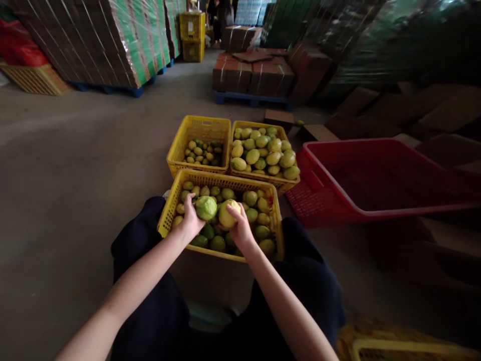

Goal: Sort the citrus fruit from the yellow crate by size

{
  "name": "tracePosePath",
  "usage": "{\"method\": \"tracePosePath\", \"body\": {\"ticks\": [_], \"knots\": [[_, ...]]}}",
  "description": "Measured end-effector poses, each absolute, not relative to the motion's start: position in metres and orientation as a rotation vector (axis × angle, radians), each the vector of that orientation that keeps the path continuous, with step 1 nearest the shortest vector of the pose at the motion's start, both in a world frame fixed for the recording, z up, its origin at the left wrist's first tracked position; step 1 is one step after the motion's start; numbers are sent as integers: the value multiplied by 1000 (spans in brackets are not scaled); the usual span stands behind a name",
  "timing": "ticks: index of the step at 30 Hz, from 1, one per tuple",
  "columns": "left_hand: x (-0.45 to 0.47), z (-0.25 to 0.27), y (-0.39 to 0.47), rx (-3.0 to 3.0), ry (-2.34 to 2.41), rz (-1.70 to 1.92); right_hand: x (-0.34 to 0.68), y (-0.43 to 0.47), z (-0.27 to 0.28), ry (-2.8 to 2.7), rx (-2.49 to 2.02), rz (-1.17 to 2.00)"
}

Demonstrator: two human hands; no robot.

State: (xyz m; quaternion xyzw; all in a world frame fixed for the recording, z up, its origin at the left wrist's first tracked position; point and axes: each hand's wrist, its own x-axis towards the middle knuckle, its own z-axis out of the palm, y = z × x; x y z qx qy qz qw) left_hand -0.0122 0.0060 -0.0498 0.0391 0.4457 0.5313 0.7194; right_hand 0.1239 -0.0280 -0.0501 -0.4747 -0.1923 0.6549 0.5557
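Note:
Over the near yellow crate (221, 176), my left hand (191, 218) is closed around a green lemon (206, 207). Beside it, my right hand (242, 228) grips a yellower lemon (228, 214), its thumb on top. Below both hands the near crate holds many green and yellow lemons (217, 243), partly hidden by my hands. Behind it on the left, a second yellow crate (201, 122) has a low layer of smaller lemons (203, 152). To the right of that, a third crate (263, 176) is heaped with larger yellow-green lemons (263, 150).
A large red crate (334, 190) stands to the right, its dark inside hard to make out. Flattened cardboard (398, 108) lies behind it. Bundled cartons (251, 75) rest on a blue pallet (250, 99) ahead. Wrapped stacks (143, 40) rise at left. Another yellow crate (406, 346) sits lower right.

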Motion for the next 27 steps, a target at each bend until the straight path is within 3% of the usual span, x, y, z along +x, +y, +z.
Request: {"method": "tracePosePath", "body": {"ticks": [8,13,20,27], "knots": [[-13,-40,10,-97,928,1313,135,-19,-68,-323,-1102,1576],[-14,-28,7,-180,849,1199,131,-21,-63,-234,-1109,1577],[-12,-11,-1,202,647,1039,133,-29,-41,-395,-898,1729],[-18,0,0,635,654,1035,142,-32,-30,-552,-882,1551]]}}
